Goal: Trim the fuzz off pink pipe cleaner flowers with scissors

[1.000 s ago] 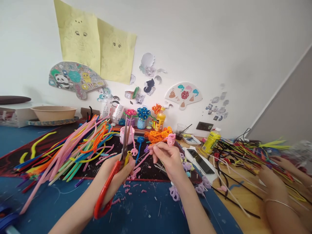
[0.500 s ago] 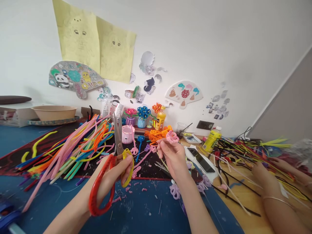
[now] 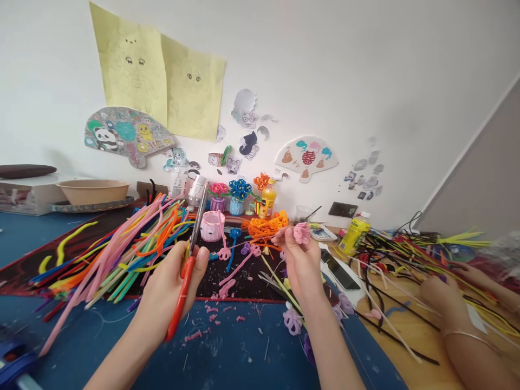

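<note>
Pink flower head of looped, fuzzy chenille stem (image 3: 301,233) sits at the fingertips of the right hand (image 3: 301,265), raised above the right part of the work area, its thumb and fingers closed in a light pinch. Red-handled metal scissors (image 3: 187,279) are gripped in the left hand (image 3: 166,284), blades upward and seen nearly edge-on, so how far they are parted cannot be told. The held flower looks mostly shaped, its soft loops bunched into a rounded clump; whether a stem is attached is hidden. Below, on a black mat with a red border (image 3: 247,284), lies a straight pink stem tipped with small loops (image 3: 239,265), apparently another part-made piece. Trimmed pink fluff (image 3: 193,336) litters the smooth blue tabletop (image 3: 227,363). Behind, a pale pink ribbed pot (image 3: 212,226) holds no blooms, which suggests that arranging remains, while tight blue blossoms in a light-blue pot (image 3: 239,189) seem finished. Curly orange loops (image 3: 266,226) form a tangled heap, and a loose bundle of multicoloured chenille stems (image 3: 117,244) fans out leftward, largely uncut and straight.
</note>
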A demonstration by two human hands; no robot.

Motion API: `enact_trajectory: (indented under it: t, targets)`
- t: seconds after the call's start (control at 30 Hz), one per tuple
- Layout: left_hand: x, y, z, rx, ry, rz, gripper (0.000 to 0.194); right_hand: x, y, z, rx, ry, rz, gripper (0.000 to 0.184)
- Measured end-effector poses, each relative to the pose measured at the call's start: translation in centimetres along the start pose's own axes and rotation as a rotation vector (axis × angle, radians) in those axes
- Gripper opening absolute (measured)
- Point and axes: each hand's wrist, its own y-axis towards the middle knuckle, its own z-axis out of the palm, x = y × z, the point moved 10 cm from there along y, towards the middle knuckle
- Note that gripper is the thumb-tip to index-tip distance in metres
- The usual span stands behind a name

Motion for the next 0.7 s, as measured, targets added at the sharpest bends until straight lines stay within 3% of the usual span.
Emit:
enact_trajectory:
  t: [0.17, 0.23, 0.3, 0.4, 0.47, 0.57, 0.7]
  targets:
    - [-0.7, -0.2, 0.8, 0.047, 0.064, 0.03, 0.035, 0.0, -0.2, 0.2, 0.012, 0.004, 0.011, 0.028]
    - [-1.1, -0.4, 1.5, 0.096, -0.026, 0.01, 0.037, -0.4, -0.6, 0.8, 0.039, -0.013, 0.019, 0.025]
    - [-1.6, -0.8, 3.0, 0.222, -0.156, -0.002, 0.038, -0.7, -1.3, 1.7, 0.093, -0.049, 0.011, 0.02]
    - [-2.1, -1.4, 4.5, 0.34, -0.316, -0.014, 0.039, -0.4, -2.4, 2.9, 0.161, -0.116, -0.068, 0.013]
    - [-1.8, -1.3, 4.4, 0.321, -0.342, -0.026, 0.037, 0.4, -3.0, 3.4, 0.184, -0.151, -0.147, 0.012]
    - [-1.4, -0.7, 2.9, 0.202, -0.366, 0.003, 0.03, 0.9, -3.3, 3.8, 0.214, -0.174, -0.191, 0.012]
    - [-0.5, -0.2, 1.0, 0.023, -0.423, -0.028, 0.027, -0.8, -3.0, 3.9, 0.231, -0.139, -0.027, 0.012]
